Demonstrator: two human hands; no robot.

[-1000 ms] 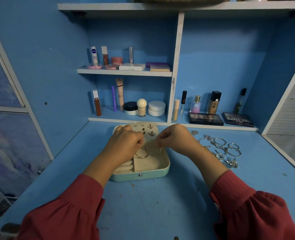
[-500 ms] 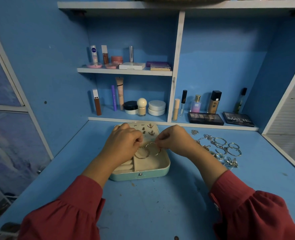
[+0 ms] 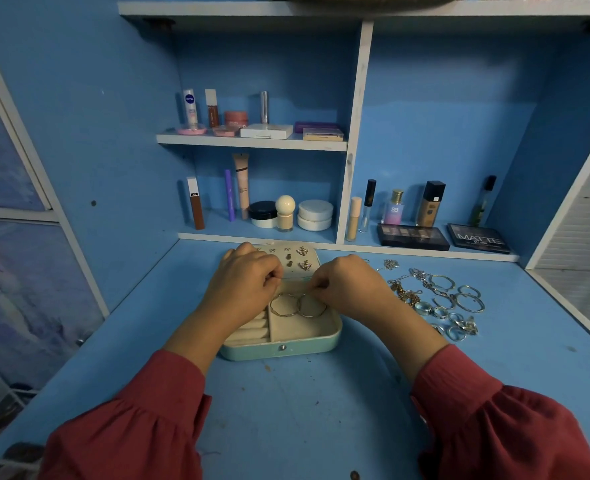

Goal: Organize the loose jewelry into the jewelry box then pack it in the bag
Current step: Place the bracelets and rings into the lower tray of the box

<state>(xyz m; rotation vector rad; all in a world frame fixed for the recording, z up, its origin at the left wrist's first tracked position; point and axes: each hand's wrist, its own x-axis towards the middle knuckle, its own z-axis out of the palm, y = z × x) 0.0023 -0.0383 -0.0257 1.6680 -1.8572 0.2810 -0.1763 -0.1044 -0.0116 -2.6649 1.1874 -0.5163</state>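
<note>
A mint-green jewelry box (image 3: 279,348) lies open in the middle of the blue desk. Small earrings are pinned inside its raised lid (image 3: 300,258). Two silver hoop earrings stand side by side in the right compartment, the left hoop (image 3: 281,306) and the right hoop (image 3: 311,307). My left hand (image 3: 245,282) hovers over the box's left half, its thumb and forefinger pinched at the top of the left hoop. My right hand (image 3: 347,282) pinches the top of the right hoop. Loose silver and gold jewelry (image 3: 442,303) lies in a pile right of the box.
Cosmetics fill the shelves behind: bottles and jars (image 3: 286,213), two eyeshadow palettes (image 3: 413,237) on the low ledge, and tubes on the upper shelf (image 3: 252,140). The desk's right edge (image 3: 563,306) runs close to the jewelry pile. No bag is in view.
Both hands have lowered a little, and the two hoops have come down into the box's right compartment, now sitting side by side. The box and the jewelry pile have not moved.
</note>
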